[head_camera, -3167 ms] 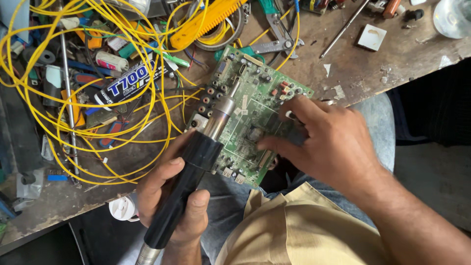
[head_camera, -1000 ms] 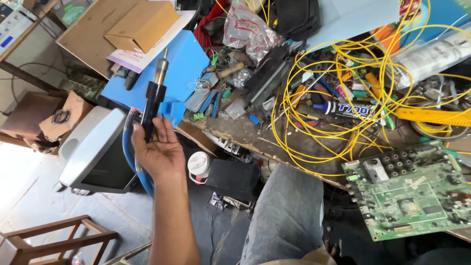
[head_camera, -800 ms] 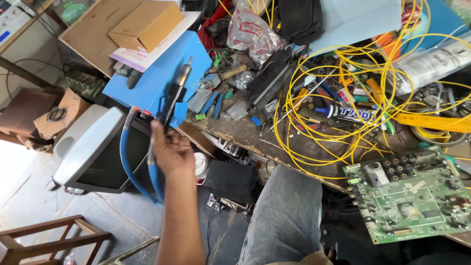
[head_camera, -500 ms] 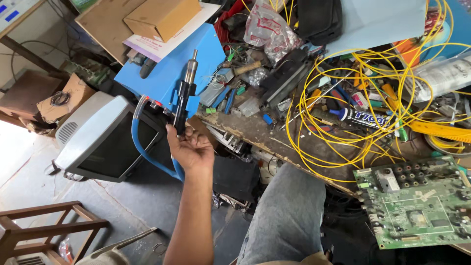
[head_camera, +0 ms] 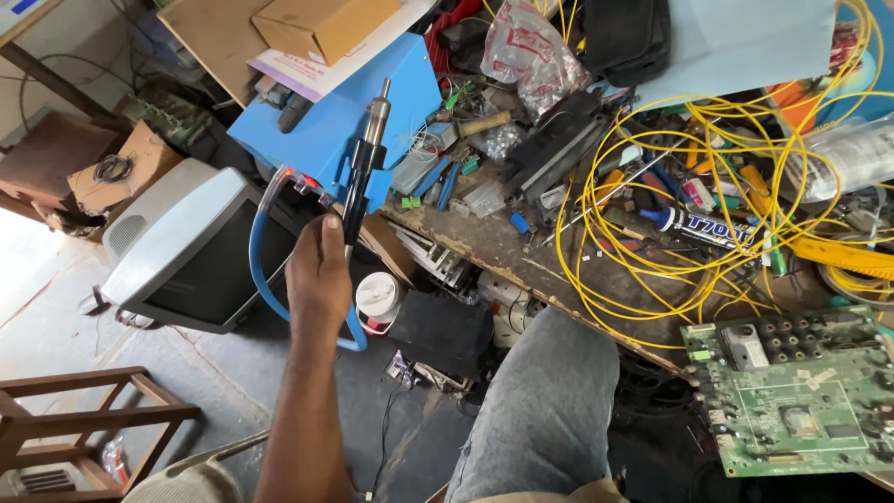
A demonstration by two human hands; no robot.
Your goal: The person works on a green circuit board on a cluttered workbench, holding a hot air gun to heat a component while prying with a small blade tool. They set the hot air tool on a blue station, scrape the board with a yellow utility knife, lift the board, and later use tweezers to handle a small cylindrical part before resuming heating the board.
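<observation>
Cluttered bench [head_camera: 521, 265], old monitor [head_camera: 177, 251] on floor at left. I'm gripping the hot-air handpiece [head_camera: 361, 177] in my left hand [head_camera: 317, 275], now parking it on the blue station [head_camera: 326, 130], away from the circuit board [head_camera: 801, 396] far right. Right hand out of view.

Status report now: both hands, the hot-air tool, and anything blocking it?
Left hand gripping hot-air tool, nozzle up, at blue station. Right hand out of view. Blue hose loops beside wrist; cluttered bench close right.
</observation>
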